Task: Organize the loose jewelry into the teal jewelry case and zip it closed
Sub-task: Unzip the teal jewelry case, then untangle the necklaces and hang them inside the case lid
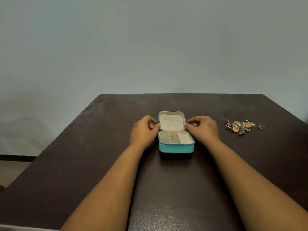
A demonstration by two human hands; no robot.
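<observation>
Rectangular teal jewelry case [176,147] at mid-counter [83,164], smooth leather-like shell, lid up, cream velvety lining, squared compartments in the base. Left hand [143,130] and right hand [202,129] apart, one on each side, curled fingertips pinching the lid's edges. Loose jewelry [242,125] well apart to the right: tangled gold and silver-toned metal, round rings, floral pieces. Dark, matte, faintly speckled counter.

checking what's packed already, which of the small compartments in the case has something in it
The middle compartment in the back row of the teal case: a small gold piece lies in it. The other small squares look bare.
</observation>
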